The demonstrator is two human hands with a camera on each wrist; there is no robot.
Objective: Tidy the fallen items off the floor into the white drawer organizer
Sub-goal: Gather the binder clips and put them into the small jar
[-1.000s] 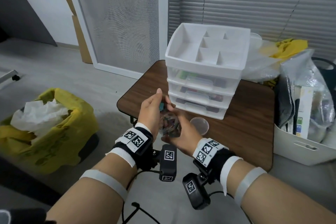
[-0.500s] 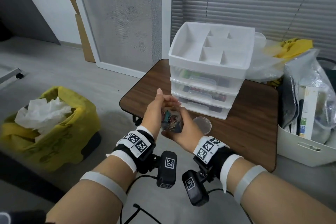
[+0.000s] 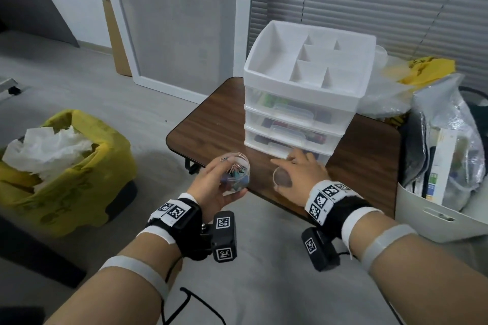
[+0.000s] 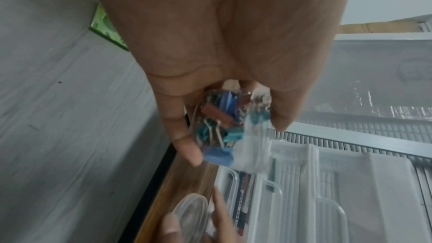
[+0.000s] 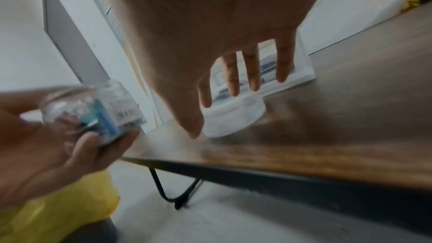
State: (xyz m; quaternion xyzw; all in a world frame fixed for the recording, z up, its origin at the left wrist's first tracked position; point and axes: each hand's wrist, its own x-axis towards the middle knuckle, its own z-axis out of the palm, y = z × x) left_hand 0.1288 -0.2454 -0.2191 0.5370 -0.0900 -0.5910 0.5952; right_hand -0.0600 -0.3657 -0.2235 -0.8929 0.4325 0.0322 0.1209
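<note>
My left hand [image 3: 223,183] grips a small clear jar [image 3: 236,174] [image 4: 224,127] full of coloured binder clips, its mouth open and facing up, just off the low table's front left edge. My right hand [image 3: 295,170] reaches palm down over the jar's clear round lid [image 3: 282,179] [image 5: 233,117], which lies on the brown table [image 3: 216,124]. Its fingers [image 5: 253,73] are straight and spread, with the thumb and a finger at the lid's rim [image 4: 191,213]. The white drawer organizer [image 3: 298,90] stands just behind, its top tray empty.
A bin lined with a yellow bag [image 3: 66,166] and stuffed with paper sits on the floor at the left. A white tub [image 3: 435,221] packed with bags stands right of the table. A black cable [image 3: 190,298] lies on the floor near me.
Both hands held the jar together before. My right hand has let go and moved right onto the lid on the table; my left hand has carried the jar down and left.
</note>
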